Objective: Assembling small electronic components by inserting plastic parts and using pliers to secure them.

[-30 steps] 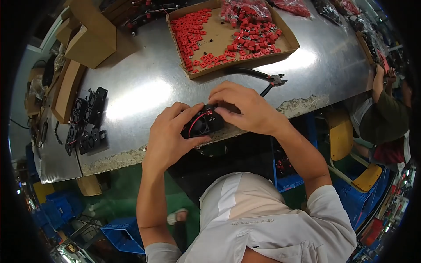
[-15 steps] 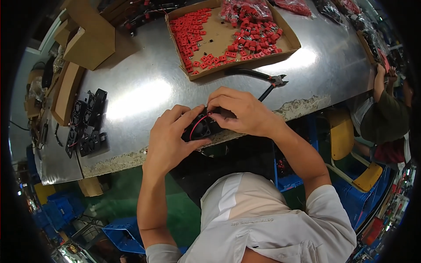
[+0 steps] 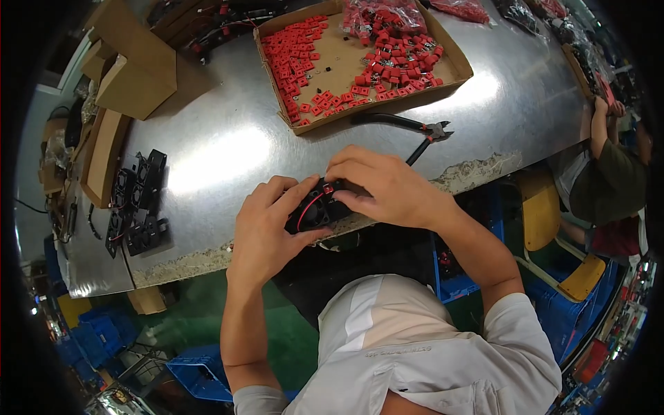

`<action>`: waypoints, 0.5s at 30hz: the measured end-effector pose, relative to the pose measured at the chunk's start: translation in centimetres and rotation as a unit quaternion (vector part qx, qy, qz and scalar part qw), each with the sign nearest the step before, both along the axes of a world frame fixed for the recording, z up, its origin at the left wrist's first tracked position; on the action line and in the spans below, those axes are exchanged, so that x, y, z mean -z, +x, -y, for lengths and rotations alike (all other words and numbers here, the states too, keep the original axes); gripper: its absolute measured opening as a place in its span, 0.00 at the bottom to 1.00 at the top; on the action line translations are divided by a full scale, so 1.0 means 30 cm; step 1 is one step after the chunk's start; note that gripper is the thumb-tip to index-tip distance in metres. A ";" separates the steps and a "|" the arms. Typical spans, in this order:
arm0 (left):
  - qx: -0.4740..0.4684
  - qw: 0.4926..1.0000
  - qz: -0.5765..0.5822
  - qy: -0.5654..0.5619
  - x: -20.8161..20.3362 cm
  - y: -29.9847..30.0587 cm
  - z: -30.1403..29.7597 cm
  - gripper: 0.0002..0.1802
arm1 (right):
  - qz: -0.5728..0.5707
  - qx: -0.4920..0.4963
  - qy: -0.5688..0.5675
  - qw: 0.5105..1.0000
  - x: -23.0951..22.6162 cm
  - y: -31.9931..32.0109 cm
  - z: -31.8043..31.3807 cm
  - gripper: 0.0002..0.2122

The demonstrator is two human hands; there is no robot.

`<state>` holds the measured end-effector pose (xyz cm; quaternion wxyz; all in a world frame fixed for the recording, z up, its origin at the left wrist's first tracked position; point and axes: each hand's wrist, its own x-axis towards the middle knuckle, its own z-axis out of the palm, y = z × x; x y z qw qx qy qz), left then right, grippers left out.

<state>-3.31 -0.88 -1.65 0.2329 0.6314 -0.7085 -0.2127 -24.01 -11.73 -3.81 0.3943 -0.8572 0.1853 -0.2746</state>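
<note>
At the near edge of the bench my left hand (image 3: pixel 266 218) is closed round the left end of a black fan panel (image 3: pixel 317 213), thumb along its near side and fingers along the far side. A red wire (image 3: pixel 309 206) curves over the round fan to a small red part (image 3: pixel 328 188) near the panel's far edge. My right hand (image 3: pixel 387 183) grips the panel's right part, with thumb and forefinger just beside the red part. The undersides of the fingers are hidden. Beyond the right hand lie black-handled cutting pliers (image 3: pixel 434 131) with open jaws.
A shallow cardboard tray (image 3: pixel 332 66) of loose red parts lies at the far middle. More black fan panels (image 3: pixel 138 200) rest at the left, near a cardboard box (image 3: pixel 138 79). A yellow chair (image 3: pixel 538 211) stands at right, and another person's arm (image 3: pixel 600 124) reaches the bench's far right.
My right thumb and forefinger have parted and drawn back from the wire's end, so the small red part now shows on the panel. The left hand keeps its hold.
</note>
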 end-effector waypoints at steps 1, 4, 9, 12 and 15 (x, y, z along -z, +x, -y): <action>-0.001 1.000 0.000 0.000 0.000 -0.003 0.000 0.40 | -0.009 -0.007 -0.019 1.000 0.005 0.007 0.001 0.11; -0.001 1.000 0.020 -0.021 -0.002 -0.007 0.001 0.40 | -0.023 -0.020 -0.045 0.999 -0.002 0.020 0.009 0.10; -0.026 0.999 -0.010 0.024 -0.016 -0.013 0.001 0.40 | -0.031 -0.048 -0.092 0.994 -0.001 0.024 0.027 0.10; -0.007 1.000 0.006 0.023 -0.015 -0.009 0.003 0.38 | 0.004 -0.041 -0.077 0.996 0.014 0.022 0.029 0.10; 0.001 0.999 0.024 0.026 -0.028 -0.009 0.009 0.38 | 0.011 -0.045 -0.076 0.996 0.025 0.023 0.038 0.10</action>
